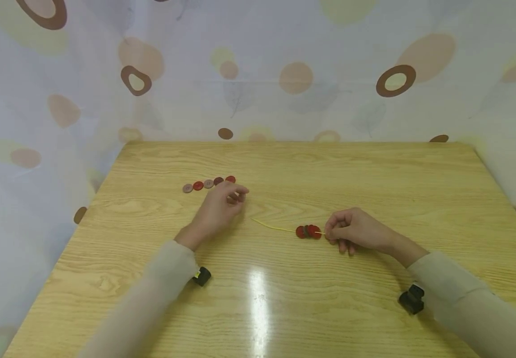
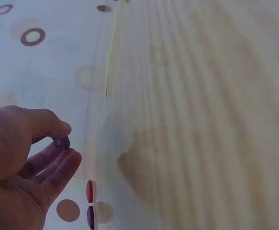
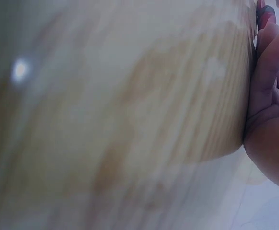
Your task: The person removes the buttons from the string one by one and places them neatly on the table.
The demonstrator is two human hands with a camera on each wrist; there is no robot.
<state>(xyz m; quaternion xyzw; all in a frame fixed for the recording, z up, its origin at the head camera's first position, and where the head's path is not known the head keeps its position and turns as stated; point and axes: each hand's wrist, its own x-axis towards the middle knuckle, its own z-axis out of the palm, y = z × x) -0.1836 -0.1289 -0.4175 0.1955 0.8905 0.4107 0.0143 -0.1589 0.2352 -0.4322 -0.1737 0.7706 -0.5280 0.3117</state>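
Observation:
My left hand (image 1: 218, 206) is over the table just right of a row of buttons, pinching a dark button (image 2: 62, 143) between thumb and fingertips. The row holds several buttons, including a red one (image 1: 198, 185) and a pinkish-grey one (image 1: 188, 188); its right end lies close to my left hand. My right hand (image 1: 358, 229) pinches a yellow string (image 1: 272, 227) near its right end. Red and dark threaded buttons (image 1: 309, 231) sit bunched on the string beside the right fingertips. Leftward, the string's free end trails toward my left hand.
The wooden table (image 1: 258, 164) has a shiny light reflection near its front. Behind it hangs a pale curtain (image 1: 258, 59) patterned with ovals. A black wrist camera (image 1: 202, 276) shows at the left cuff, another camera (image 1: 412, 299) at the right cuff.

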